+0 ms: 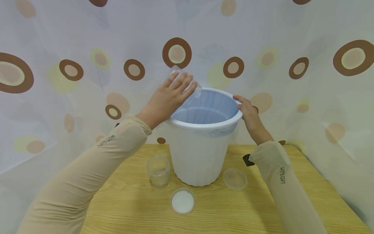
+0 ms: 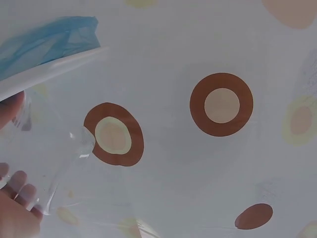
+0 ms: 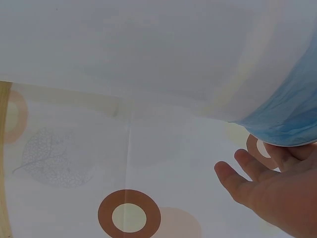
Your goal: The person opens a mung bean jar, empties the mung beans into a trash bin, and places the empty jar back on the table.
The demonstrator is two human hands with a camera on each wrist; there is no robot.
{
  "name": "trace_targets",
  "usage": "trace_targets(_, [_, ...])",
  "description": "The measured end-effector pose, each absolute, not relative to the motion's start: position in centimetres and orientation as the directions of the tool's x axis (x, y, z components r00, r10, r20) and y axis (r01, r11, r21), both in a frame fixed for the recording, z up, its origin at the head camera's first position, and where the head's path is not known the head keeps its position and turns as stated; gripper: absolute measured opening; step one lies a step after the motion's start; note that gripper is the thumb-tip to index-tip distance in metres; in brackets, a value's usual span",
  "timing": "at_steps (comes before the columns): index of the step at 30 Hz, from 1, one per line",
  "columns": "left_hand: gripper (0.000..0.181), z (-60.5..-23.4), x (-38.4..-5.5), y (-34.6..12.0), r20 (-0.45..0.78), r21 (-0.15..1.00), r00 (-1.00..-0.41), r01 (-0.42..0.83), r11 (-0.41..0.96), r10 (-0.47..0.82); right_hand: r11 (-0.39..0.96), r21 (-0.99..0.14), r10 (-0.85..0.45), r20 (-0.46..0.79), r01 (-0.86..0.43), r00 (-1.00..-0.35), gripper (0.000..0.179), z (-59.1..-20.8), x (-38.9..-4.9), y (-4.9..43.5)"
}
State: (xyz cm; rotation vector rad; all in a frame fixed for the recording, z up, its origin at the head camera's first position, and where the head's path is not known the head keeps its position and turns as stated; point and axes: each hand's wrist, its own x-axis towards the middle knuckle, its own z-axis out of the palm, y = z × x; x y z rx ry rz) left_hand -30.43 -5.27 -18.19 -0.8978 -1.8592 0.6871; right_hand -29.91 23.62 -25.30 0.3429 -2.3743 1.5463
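Observation:
A white bin (image 1: 200, 152) with a blue plastic liner (image 1: 204, 109) stands upright on the table. My left hand (image 1: 172, 94) holds a clear plastic container (image 1: 196, 92) at the bin's left rim. In the left wrist view the see-through container (image 2: 54, 144) lies between thumb and fingers, close beside the rim and liner (image 2: 59, 39). What it holds, if anything, I cannot tell. On the far side, my right hand (image 1: 248, 113) grips the bin's right rim with thumb and forefinger. From the right wrist, other fingers of that hand (image 3: 272, 183) extend outside the rim.
A clear round jar (image 1: 158, 170) stands left of the bin's base. In front sits a small round dish (image 1: 182, 201) with white contents, and a clear round lid (image 1: 235, 178) lies to the right. Behind the wooden table (image 1: 137, 208) hangs a patterned sheet (image 1: 96, 45).

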Motion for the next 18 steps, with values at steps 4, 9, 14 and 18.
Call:
trace_targets(4, [0.055, -18.24, -30.4, -5.36, 0.529, -0.718, -0.309, 0.334, 0.611, 0.79, 0.394, -0.847, -0.048, 0.369, -0.357, -0.928, 0.052, -25.36, -29.86, 23.57])
trace_targets(9, [0.05, -18.2, -30.33, -5.47, 0.58, -0.66, -0.297, 0.375, 0.651, 0.759, 0.39, -0.848, -0.053, 0.369, -0.36, -0.928, 0.052, -25.35, -29.85, 23.57])
trace_targets(14, [0.055, -18.04, -30.05, -5.58, 0.61, -0.605, -0.324, 0.398, 0.689, 0.723, 0.383, -0.85, -0.051, 0.373, -0.363, -0.927, 0.052, -25.31, -29.87, 23.57])
trace_targets(18, [0.074, -17.94, -29.74, -5.7, 0.612, -0.557, -0.386, 0.409, 0.722, 0.691, 0.376, -0.853, -0.054, 0.372, -0.364, -0.927, 0.052, -25.38, -29.94, 23.61])
